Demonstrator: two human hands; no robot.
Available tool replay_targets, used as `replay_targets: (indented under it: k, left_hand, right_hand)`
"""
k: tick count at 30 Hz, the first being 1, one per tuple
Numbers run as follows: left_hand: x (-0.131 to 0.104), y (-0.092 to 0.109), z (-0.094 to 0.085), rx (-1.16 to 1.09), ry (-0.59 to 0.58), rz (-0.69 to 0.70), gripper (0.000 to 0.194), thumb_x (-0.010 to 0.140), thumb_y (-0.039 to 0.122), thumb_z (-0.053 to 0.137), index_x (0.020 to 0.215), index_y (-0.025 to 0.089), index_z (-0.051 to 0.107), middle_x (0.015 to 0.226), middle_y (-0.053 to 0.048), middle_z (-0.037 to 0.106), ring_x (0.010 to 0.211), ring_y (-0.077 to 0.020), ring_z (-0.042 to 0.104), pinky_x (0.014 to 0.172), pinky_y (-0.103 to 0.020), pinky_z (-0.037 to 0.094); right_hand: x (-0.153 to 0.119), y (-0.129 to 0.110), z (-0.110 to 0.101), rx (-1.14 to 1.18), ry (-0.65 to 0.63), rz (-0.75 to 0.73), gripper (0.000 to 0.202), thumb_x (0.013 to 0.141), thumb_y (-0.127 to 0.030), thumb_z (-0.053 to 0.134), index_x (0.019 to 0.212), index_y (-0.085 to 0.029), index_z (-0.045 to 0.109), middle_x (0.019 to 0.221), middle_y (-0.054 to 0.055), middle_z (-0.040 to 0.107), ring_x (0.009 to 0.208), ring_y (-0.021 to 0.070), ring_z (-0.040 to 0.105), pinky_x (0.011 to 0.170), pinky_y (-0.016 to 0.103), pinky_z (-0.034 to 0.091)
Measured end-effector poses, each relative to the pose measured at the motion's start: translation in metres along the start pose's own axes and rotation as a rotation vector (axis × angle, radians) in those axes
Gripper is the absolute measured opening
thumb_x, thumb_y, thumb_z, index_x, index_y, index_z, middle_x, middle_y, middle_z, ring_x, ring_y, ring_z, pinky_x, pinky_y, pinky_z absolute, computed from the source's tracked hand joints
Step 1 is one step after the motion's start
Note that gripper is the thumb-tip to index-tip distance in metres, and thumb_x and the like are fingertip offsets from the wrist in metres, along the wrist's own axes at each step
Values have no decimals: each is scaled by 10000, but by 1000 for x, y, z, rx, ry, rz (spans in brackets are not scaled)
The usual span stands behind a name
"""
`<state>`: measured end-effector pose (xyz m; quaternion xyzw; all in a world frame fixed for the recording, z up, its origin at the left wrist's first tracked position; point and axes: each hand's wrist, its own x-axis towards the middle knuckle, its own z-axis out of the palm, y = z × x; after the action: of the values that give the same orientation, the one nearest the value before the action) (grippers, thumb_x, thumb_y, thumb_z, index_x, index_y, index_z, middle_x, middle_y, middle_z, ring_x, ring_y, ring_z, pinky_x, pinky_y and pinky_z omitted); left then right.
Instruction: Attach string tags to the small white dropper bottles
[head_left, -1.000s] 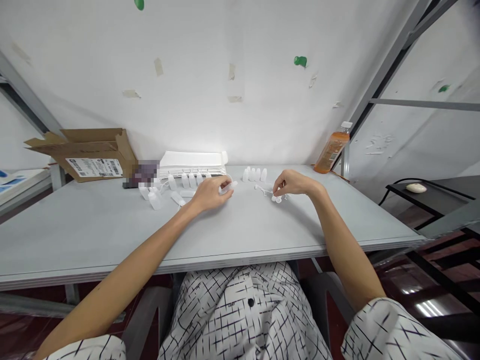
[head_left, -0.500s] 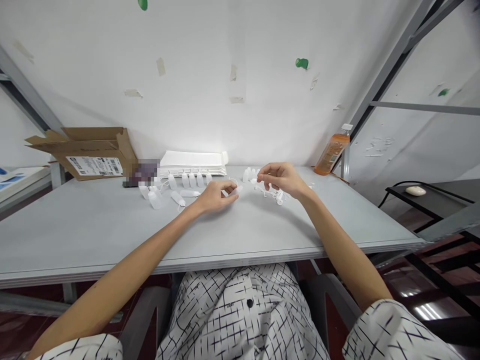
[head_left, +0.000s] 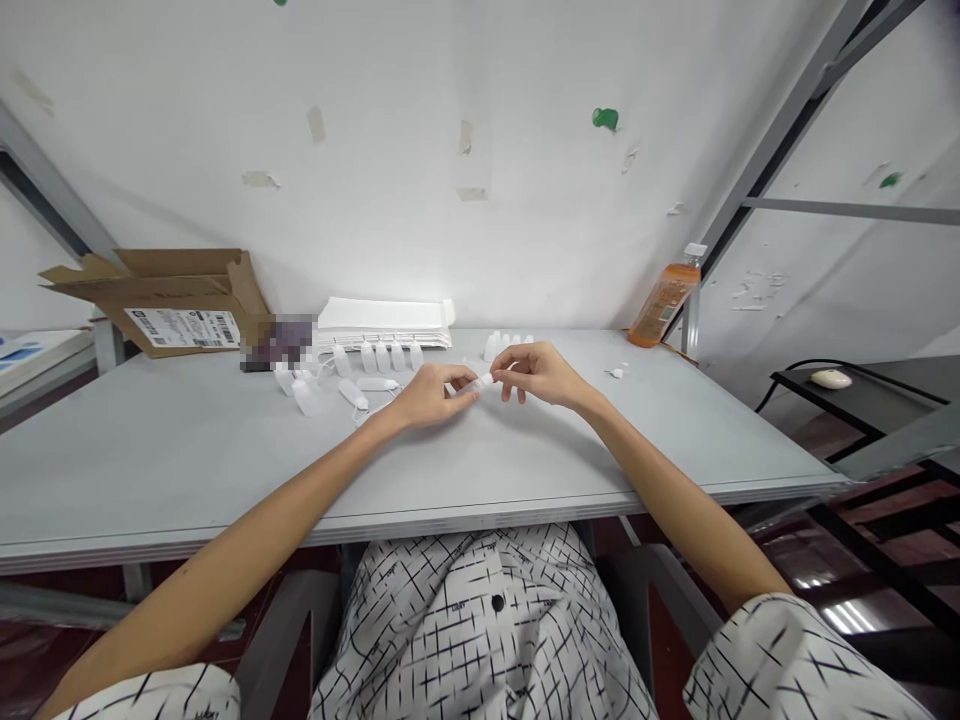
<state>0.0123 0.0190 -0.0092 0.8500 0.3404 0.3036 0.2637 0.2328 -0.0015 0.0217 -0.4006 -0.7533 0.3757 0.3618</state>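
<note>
My left hand (head_left: 429, 397) is closed around a small translucent squeeze bottle (head_left: 471, 387), its mouth tilted up toward the right. My right hand (head_left: 546, 373) pinches a small white cap (head_left: 487, 380) at the mouth of that bottle; the fingertips hide part of it. Left of my left hand, capped bottles stand in a row, one of them a white bottle (head_left: 382, 357). Two lie on their sides in front, including a fallen bottle (head_left: 353, 394). More bottles (head_left: 493, 346) stand behind my right hand, partly covered by it.
On the grey table (head_left: 480, 470), an open cardboard box (head_left: 187, 300) stands at the back left beside a blurred dark object (head_left: 281, 343). White sheets (head_left: 386, 318) lie against the wall. An orange drink bottle (head_left: 665, 300) leans at the back right, near a small white piece (head_left: 616, 373).
My right hand has moved left and slightly down, bringing the white cap to the mouth of the bottle in my left hand. The left hand has stayed nearly in place.
</note>
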Motion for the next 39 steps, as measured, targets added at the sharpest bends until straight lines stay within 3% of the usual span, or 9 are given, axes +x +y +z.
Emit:
replay_targets:
  k: [7,13,18,26,31,36,39]
  left_hand:
    - [-1,4,-2,-30,3,-4,327,876,393,538,948,135,726,768,-32,665,636,-118,545,593,-243,450]
    - [-3,7,-1,-114,-23,-32,392,900,394,538,1182,147,653,735,-9,634,559,-113,567,575,-255,466]
    - [-3,4,0,-228,-45,-49,436,898,385,574,1285,187,535,855,-28,656,536,-107,615,554,-259,501]
    - [-4,8,-4,-274,-95,-64,390,940,357,528,1314,255,487,910,-24,651,571,-100,647,616,-277,544]
    - [-4,8,-4,-196,-85,-50,374,935,328,536,1301,265,490,946,-21,648,602,-100,658,632,-271,497]
    - [-3,4,-4,-184,-61,-38,399,907,335,579,1274,239,455,892,0,647,606,-112,654,606,-258,455]
    - [-2,4,-5,-141,-33,-38,350,889,329,600,1210,214,521,901,-13,656,617,-117,653,628,-271,468]
  right_hand:
    - [3,8,3,83,-17,-12,415,745,-453,793,957,-100,739,705,71,723,641,195,710,542,304,595]
    - [2,6,3,85,-18,-43,316,748,-375,783,943,-129,749,817,79,734,738,203,720,565,301,602]
    - [1,3,3,76,36,-25,270,725,-315,784,921,-133,747,846,84,735,753,216,732,574,306,600]
    - [2,3,2,86,56,15,304,701,-344,818,886,-120,730,763,79,733,735,225,734,593,305,588]
    - [0,-2,3,54,58,35,350,679,-415,842,843,-124,738,671,44,695,619,173,679,571,296,564]
    - [0,-1,5,23,49,12,373,740,-487,785,864,-139,738,619,19,667,545,143,632,605,301,540]
    - [0,3,6,3,11,-17,384,780,-523,744,839,-144,727,595,8,639,532,132,609,603,286,508]
